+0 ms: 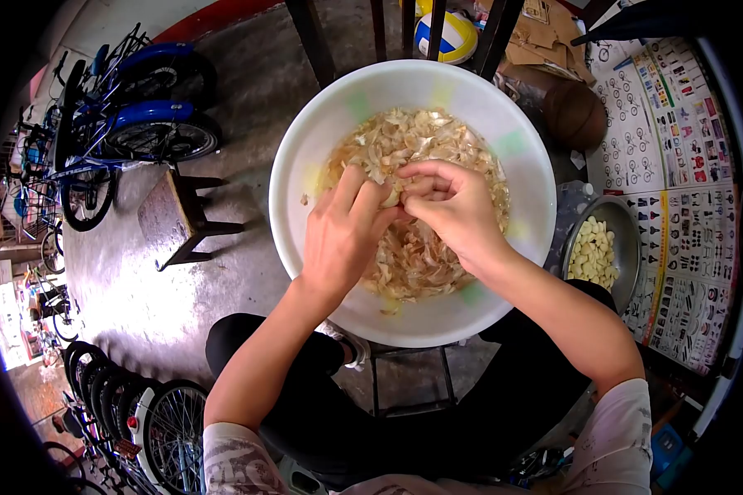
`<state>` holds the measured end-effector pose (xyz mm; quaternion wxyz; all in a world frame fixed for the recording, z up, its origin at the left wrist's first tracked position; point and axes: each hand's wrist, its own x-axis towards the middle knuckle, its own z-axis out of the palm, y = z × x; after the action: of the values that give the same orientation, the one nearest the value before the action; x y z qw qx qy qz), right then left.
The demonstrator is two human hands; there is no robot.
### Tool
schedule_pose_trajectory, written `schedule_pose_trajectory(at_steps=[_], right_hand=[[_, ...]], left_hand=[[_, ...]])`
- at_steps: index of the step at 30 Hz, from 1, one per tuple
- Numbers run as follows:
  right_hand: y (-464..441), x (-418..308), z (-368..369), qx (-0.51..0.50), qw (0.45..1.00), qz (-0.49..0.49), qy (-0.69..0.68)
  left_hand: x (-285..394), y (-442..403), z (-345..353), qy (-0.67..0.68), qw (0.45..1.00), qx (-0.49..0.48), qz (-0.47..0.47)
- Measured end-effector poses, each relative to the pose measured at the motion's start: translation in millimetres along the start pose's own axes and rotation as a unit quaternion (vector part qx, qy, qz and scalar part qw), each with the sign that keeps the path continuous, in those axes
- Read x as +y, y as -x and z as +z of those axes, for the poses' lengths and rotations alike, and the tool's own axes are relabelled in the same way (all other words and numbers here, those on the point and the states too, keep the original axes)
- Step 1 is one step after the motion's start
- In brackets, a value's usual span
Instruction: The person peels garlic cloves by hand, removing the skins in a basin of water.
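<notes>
A large white plastic basin (297,124) sits in front of me, with a heap of papery garlic skins (417,256) inside. Over the heap, my left hand (343,227) pinches a pale garlic clove (394,197) between curled fingers and thumb. From the other side my right hand (458,206) meets it, thumb and fingertips pinched together at the same clove. The fingers partly cover the clove. Peeled garlic cloves (593,252) fill a metal bowl (627,247) to the right of the basin.
Blue bicycles (153,115) and a small wooden stool (169,214) stand on the left. Bicycle wheels (173,437) line the lower left. A dark wooden chair back (377,29), a volleyball (450,37) and a brown ball (575,115) are beyond the basin. Printed posters (685,206) cover the right side.
</notes>
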<state>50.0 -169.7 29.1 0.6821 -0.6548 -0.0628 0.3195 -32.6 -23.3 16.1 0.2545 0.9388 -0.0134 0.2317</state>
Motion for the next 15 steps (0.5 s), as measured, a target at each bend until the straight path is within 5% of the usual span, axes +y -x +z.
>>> schedule_pose_trajectory(at_steps=[15], right_hand=[[1.7, -6.2, -1.9, -0.028, 1.0, 0.006, 0.002]], left_hand=[[0.9, -2.3, -2.9, -0.019, 0.999, 0.019, 0.026]])
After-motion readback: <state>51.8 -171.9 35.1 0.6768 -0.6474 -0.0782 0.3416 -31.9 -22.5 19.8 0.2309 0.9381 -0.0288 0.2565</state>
